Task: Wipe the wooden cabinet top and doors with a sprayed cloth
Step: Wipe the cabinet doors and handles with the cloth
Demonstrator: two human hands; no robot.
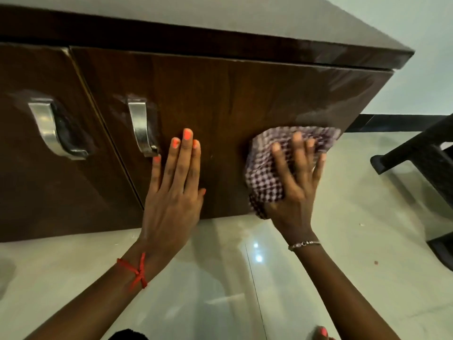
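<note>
A dark brown wooden cabinet fills the upper view, seen from above, with its glossy top edge [245, 45] and two doors. My right hand [294, 177] presses a maroon-and-white checked cloth [267, 175] flat against the lower right part of the right door [220, 94]. The fingers are spread over the cloth and look blurred. My left hand [176, 187] lies flat and open on the same door, fingers together, just right of its curved metal handle [141, 128].
The left door [36, 182] has its own metal handle [52, 131]. Below the cabinet is a shiny pale tiled floor [220, 278]. A black furniture frame [426, 168] stands on the floor at the right, near the cabinet's corner. A toe with orange polish shows at the bottom edge.
</note>
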